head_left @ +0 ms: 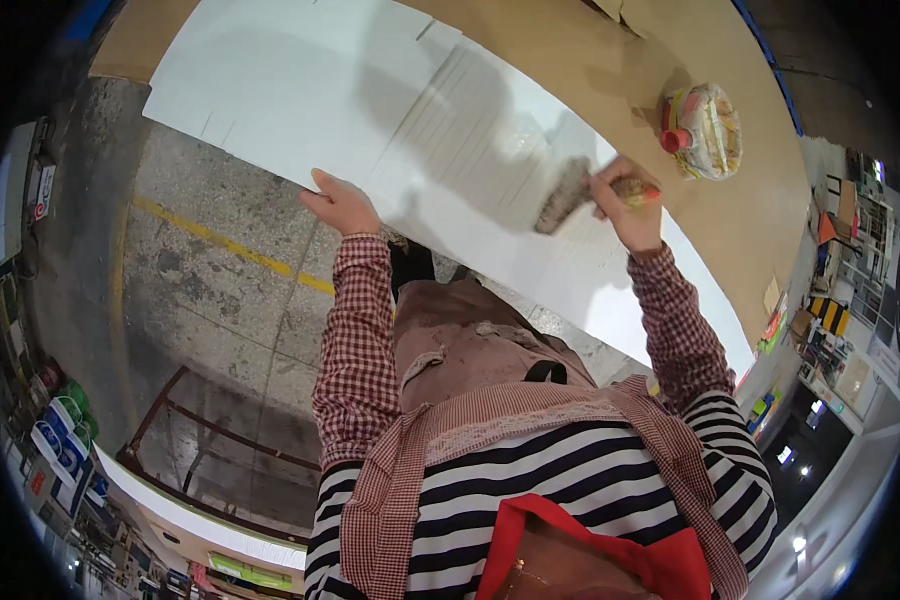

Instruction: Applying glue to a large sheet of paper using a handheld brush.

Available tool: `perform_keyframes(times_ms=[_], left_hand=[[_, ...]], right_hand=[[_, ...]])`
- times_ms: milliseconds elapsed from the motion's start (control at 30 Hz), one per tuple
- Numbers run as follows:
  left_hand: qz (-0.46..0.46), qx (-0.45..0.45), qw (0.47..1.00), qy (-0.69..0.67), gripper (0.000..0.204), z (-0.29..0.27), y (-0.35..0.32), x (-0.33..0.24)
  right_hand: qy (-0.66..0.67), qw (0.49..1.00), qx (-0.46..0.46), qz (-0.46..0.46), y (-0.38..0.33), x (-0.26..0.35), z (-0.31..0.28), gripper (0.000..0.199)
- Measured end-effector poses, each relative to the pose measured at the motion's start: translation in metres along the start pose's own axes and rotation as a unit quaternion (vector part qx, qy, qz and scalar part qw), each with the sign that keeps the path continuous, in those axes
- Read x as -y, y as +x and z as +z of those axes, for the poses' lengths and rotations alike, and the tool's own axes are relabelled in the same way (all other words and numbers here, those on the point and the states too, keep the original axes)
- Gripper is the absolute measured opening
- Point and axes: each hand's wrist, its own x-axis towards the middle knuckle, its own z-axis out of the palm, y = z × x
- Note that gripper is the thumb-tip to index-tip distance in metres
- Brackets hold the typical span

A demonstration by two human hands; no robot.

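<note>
Head view shows a person leaning over a big white sheet (300, 90) that lies on a brown table (590, 60). The right hand (625, 200) is clenched round the handle of a wide brush (565, 195), whose bristles rest on the sheet near its middle. The left hand (342, 205) lies flat at the sheet's near edge, fingers loose and spread, pinning it down rather than gripping.

As for progress, a patch around the brush looks faintly wet and glossy, with fine parallel lines running through it; I judge that part brushed. The wide stretch toward the left and the far corner looks dry and plain, so most of the sheet seems left to cover, though glare makes the boundary hard to fix.

A clear jar (705, 130) with a red cap lies on its side on the bare table, well apart from the brush on the right.

The sheet's near edge overhangs the table toward the person, above a concrete floor (210, 290) with a yellow line. Open room for the brush lies leftward and away across the sheet; to the right the sheet narrows and the table edge curves close. A metal frame (185, 430) stands low on the floor at the left, away from both arms.
</note>
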Motion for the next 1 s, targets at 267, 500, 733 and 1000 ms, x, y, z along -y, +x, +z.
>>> perform_keyframes(times_ms=[267, 500, 733, 1000], left_hand=[[0.026, -0.009, 1.0, 0.009, 0.048, 0.004, 0.001, 0.011], [0.034, -0.014, 0.999, 0.015, 0.042, -0.004, 0.003, 0.008], [0.029, -0.012, 0.999, -0.042, 0.042, 0.001, 0.002, 0.009], [0.012, -0.013, 0.999, -0.03, 0.044, 0.003, 0.002, 0.011]], right_hand=[[0.096, 0.99, 0.011, -0.104, 0.069, 0.006, 0.08, 0.01], [0.006, 0.996, 0.027, -0.081, 0.052, 0.034, 0.064, 0.011], [0.047, 0.997, 0.003, -0.069, 0.073, 0.009, 0.071, 0.013], [0.122, 0.988, -0.002, -0.099, 0.084, 0.032, 0.089, 0.009]])
